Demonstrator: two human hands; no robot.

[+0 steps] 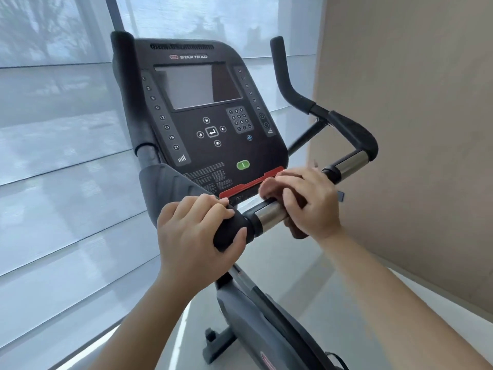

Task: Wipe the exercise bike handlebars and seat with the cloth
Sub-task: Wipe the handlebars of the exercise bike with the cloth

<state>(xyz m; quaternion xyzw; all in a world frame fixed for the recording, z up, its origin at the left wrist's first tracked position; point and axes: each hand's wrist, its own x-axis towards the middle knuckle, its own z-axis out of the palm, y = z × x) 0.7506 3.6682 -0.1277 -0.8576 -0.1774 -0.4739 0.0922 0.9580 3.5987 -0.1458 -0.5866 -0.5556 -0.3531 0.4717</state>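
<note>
Around the chrome-and-black-foam handlebar [269,214], a limp-looking reddish-brown cloth [269,188] is clenched by the right hand's [310,202] grip; the foam end [230,228] is clasped by the left hand [198,228]. Cloth is judged light, best held bunched.

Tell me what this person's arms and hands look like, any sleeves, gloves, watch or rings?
Nothing worn shows. The left hand and right hand have no gloves and no visible rings. The left forearm and right forearm are uncovered to the frame's edge: no sleeve, watch or bracelet in view.
</note>
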